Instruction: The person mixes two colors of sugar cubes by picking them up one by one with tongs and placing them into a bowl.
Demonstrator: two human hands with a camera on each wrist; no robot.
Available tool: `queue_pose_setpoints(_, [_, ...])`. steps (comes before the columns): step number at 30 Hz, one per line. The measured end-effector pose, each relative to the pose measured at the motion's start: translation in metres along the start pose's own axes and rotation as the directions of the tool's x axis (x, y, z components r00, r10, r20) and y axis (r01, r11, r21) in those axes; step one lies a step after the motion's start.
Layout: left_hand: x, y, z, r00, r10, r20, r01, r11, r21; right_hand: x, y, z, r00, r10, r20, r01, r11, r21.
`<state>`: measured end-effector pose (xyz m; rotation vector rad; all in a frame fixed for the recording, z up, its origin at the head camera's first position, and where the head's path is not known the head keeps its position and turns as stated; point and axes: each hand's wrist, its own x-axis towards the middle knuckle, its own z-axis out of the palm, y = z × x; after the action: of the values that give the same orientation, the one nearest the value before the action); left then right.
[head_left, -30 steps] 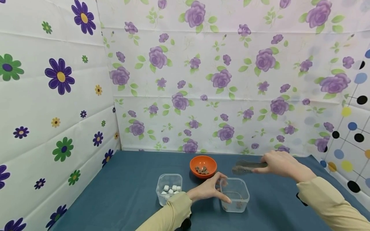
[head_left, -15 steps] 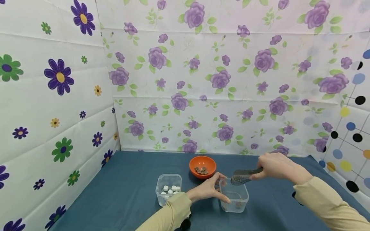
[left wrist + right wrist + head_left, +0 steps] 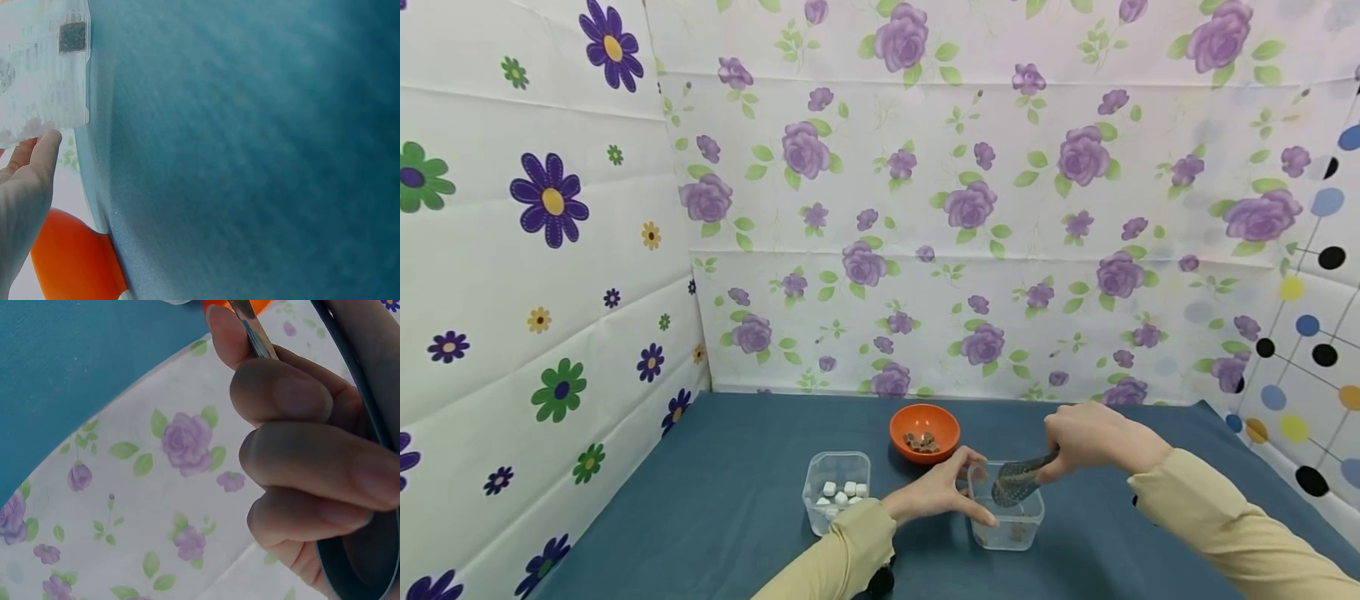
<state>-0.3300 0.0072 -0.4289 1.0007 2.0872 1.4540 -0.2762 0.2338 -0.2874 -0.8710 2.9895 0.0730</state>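
My left hand (image 3: 936,493) holds a clear plastic container (image 3: 1009,540) by its left side, thumb at the front and fingers at the back. A small dark brown cube (image 3: 72,37) shows through its wall in the left wrist view. In my right hand (image 3: 1093,437) are grey tongs (image 3: 1015,483), gripped with curled fingers. Their dimpled head reaches down inside the container's opening, tilted to the left. Whether anything sits between the tong tips cannot be seen. The right wrist view shows the bent end of the tongs (image 3: 356,575) beyond my curled fingers.
An orange bowl (image 3: 924,413) with several small brown pieces (image 3: 922,442) stands behind my left hand. To its front left is another clear container (image 3: 838,460) with several white cubes (image 3: 841,498), partly hidden by my left sleeve. Patterned sheets border the blue-covered table (image 3: 722,500).
My right hand has moved left and lowered the tongs from beside the container into its opening. The tongs have tilted steeper. My left hand stays on the container.
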Motion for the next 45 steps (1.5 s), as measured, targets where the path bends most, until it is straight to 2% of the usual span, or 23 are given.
queue_pose_setpoints(22, [0.001,-0.001,0.0,1.0,0.001,-0.005,-0.001,1.0,0.001,0.012,-0.013,0.022,0.999,-0.035,0.037,0.041,0.983,-0.179])
queue_pose_setpoints(30, [0.001,-0.002,0.0,1.0,0.011,-0.002,-0.011,1.0,-0.006,0.014,-0.02,0.026,0.996,-0.083,0.01,0.082,0.951,-0.299])
queue_pose_setpoints(38, [0.002,-0.002,0.0,1.0,0.016,-0.003,-0.016,1.0,-0.01,0.019,-0.024,0.03,0.997,-0.073,0.033,0.08,0.936,-0.342])
queue_pose_setpoints(45, [0.002,-0.002,0.0,1.0,0.009,-0.007,-0.009,1.0,0.0,0.02,-0.025,0.033,0.993,-0.12,0.009,0.113,0.908,-0.403])
